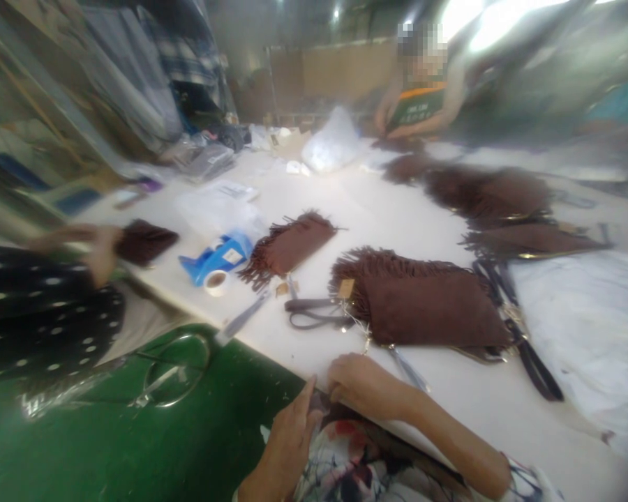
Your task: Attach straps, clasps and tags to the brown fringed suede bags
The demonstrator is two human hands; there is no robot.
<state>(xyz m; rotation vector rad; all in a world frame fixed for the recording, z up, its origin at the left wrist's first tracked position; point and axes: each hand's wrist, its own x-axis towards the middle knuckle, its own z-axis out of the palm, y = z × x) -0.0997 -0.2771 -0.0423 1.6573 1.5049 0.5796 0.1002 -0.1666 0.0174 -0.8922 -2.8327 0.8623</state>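
Observation:
Low at the table's front edge, my left hand (pixel 289 439) and my right hand (pixel 363 383) come close together over my lap. Between them is a dark brown piece (pixel 322 402), mostly hidden; its kind cannot be made out. My left hand has its fingers pressed along it, and my right hand's curled fingers pinch at its far side. Just beyond my right hand lie fringed brown clutch bags (pixel 434 307) with a wrist strap (pixel 314 310) and a small tan tag (pixel 346 288). A single fringed brown pouch (pixel 303 244) rests farther back.
A blue tape dispenser (pixel 214 258), a tape roll (pixel 216 282) and scissors-like blades (pixel 243 317) lie left of centre. At left, another person's hand (pixel 102 251) holds a brown pouch (pixel 145 242). More fringed bags (pixel 492 195) and white sheeting (pixel 586 314) are at right. A co-worker (pixel 419 111) stands opposite.

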